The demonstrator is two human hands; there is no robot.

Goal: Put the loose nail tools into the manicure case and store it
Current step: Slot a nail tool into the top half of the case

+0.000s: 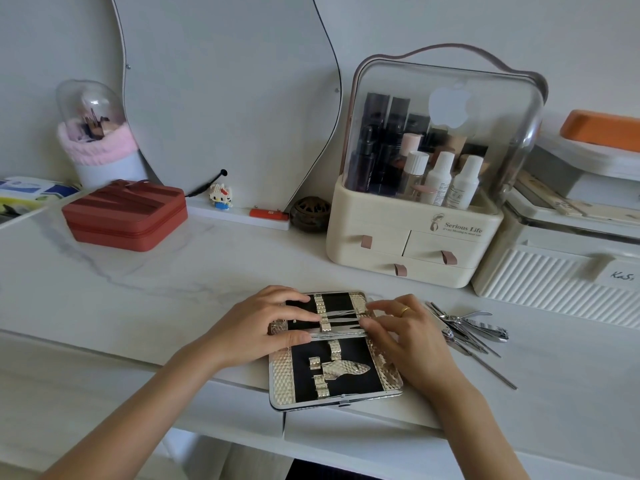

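Head view: manicure case (334, 348) lies open, hinge running left-right.

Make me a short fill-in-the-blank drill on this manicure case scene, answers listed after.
1. The manicure case lies ____ on the table.
2. The loose nail tools lie to the ____ of the case.
3. The ring sits on the ____ hand.
4. The zipped box near the mirror is ____ in colour.

Missing words: open; right; right; red
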